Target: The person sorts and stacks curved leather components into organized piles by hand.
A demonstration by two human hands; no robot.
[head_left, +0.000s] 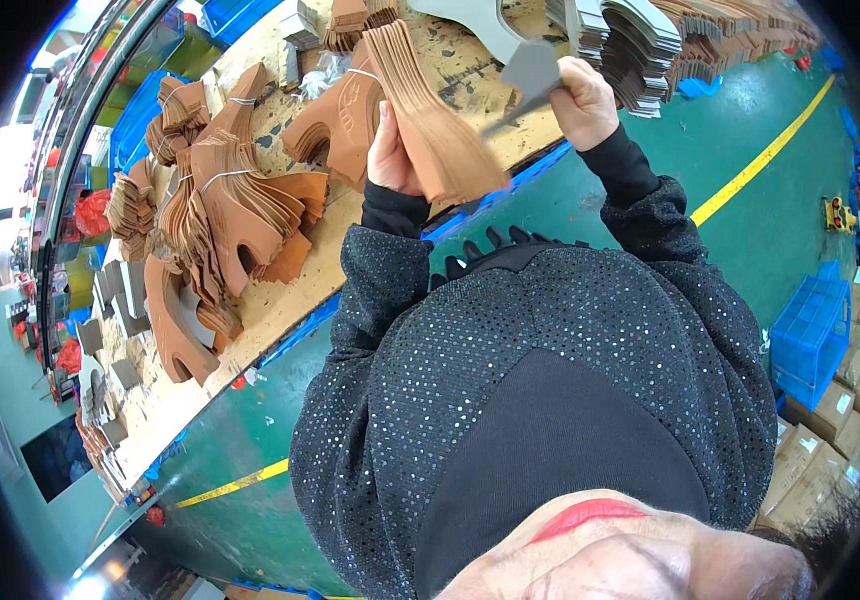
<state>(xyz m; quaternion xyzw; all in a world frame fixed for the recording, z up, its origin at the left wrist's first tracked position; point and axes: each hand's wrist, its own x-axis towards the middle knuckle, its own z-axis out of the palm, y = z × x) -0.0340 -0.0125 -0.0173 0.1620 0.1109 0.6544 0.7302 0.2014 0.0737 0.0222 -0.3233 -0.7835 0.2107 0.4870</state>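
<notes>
Left hand (390,155): grips the stack of brown curved sheets (430,120), 12 o'clock.
Right hand (585,105): pinches a blurry grey piece (530,75), 1 o'clock.
Sheets: best held snug, sides even.
Blue table edge (542,166): near the right wrist, 1 o'clock.
Green floor (715,125): elbow room, 2 o'clock.
Tied brown bundles (222,190): crowd 10 o'clock.

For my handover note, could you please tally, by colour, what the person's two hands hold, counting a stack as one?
Brown stack: 1, in the left hand; its layers are too tight to count
Grey piece: 1, in the right hand
Total: 2
</notes>
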